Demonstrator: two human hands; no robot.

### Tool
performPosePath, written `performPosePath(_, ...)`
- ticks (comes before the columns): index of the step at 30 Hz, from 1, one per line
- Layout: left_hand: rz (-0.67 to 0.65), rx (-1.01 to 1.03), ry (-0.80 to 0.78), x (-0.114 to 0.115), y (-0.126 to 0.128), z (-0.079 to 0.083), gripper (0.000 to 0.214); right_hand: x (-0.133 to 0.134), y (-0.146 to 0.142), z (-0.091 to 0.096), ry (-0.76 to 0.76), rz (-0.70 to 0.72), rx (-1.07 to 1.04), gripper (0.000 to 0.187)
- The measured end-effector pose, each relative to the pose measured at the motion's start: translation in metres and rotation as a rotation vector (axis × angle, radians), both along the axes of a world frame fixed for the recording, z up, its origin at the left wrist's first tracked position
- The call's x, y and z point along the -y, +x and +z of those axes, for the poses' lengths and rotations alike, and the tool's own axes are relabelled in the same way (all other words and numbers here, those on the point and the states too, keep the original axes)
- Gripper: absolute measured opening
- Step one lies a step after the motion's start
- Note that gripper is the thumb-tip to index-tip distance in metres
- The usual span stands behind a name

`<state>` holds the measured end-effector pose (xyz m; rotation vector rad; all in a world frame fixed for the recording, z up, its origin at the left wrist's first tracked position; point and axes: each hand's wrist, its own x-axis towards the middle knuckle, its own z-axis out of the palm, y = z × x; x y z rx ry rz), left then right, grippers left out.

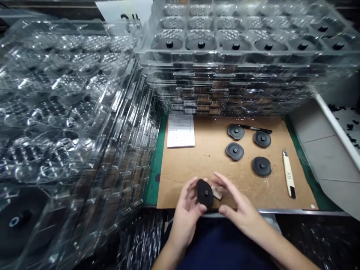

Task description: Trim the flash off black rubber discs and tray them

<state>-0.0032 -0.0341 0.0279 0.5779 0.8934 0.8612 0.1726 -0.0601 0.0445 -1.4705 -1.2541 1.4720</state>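
Note:
My left hand (187,212) grips a black round disc with a small central hub (204,193), tilted up near the front edge of the cardboard sheet (208,159). To its right, my right hand (236,204) has thumb and fingers spread apart, curved toward the disc. A small pale piece (217,192) shows between the hands; whether a finger touches it I cannot tell. Beyond my hands several similar discs lie hub-up on the cardboard, among them a near right disc (261,166) and a near left disc (234,151).
Stacked clear plastic trays rise at the left (84,112) and the back (225,56), the back ones holding discs. A cutter knife (288,174), a black pen (254,128) and a printed paper (180,131) lie on the cardboard. A white box wall (326,150) borders the right side.

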Motion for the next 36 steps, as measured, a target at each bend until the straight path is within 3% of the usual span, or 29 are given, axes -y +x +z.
performPosePath(3,0.128,0.218,-0.137,-0.01,-0.007,0.002,0.057,0.002,0.005,-0.014,0.158,0.018,0.55,0.044)
performPosePath(6,0.202,0.273,-0.169,-0.017,-0.011,0.0,0.054,0.007,0.002,-0.031,0.199,0.129,0.71,0.04)
performPosePath(10,0.249,0.286,-0.174,-0.024,-0.006,-0.005,0.052,0.001,0.001,-0.04,0.191,0.126,0.641,0.034)
performPosePath(15,0.306,0.244,-0.154,-0.031,0.005,-0.022,0.047,-0.036,0.005,-0.025,0.118,0.082,0.522,0.022)
performPosePath(20,0.342,0.206,-0.143,-0.03,0.009,-0.033,0.045,-0.071,-0.013,-0.012,0.112,0.072,0.457,0.017)
performPosePath(25,0.331,0.193,-0.159,-0.029,0.009,-0.033,0.045,-0.074,-0.029,-0.01,0.149,0.144,0.417,0.013)
performPosePath(36,0.339,0.141,-0.179,-0.031,0.01,-0.029,0.044,-0.078,-0.025,-0.011,0.133,0.105,0.45,0.017)
